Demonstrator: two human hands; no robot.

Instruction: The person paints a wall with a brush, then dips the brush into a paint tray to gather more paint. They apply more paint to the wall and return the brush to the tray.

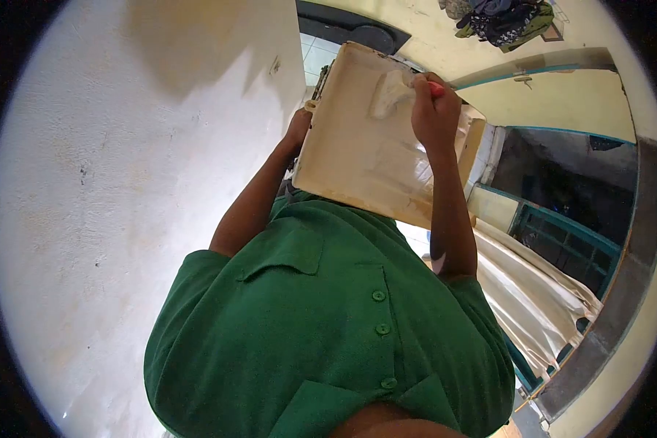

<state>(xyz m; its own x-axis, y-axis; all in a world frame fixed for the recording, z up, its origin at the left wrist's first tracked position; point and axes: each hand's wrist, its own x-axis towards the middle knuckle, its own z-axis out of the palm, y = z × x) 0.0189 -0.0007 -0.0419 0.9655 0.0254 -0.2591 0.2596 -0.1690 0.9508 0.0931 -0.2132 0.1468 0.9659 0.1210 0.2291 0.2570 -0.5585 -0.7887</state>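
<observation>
My right hand (pixel 436 109) is closed around the red handle of a brush (pixel 393 93). Its broad, pale bristles lie against the face of a beige, shallow, box-like panel (pixel 358 153). Pale smears and shiny wet-looking patches mark the panel near the brush and lower right. My left hand (pixel 297 130) grips the panel's left edge, its fingers mostly hidden behind it. The panel is held tilted in front of my green shirt (pixel 328 292), and its rim looks stained and worn.
A white, rough wall (pixel 124 219) stands close on my left. To the right are a teal-framed window (pixel 569 190) and a cream curtain (pixel 525 285). Dark clothes (pixel 507 22) hang at the upper right, and pale floor tiles (pixel 317 57) show beyond the panel.
</observation>
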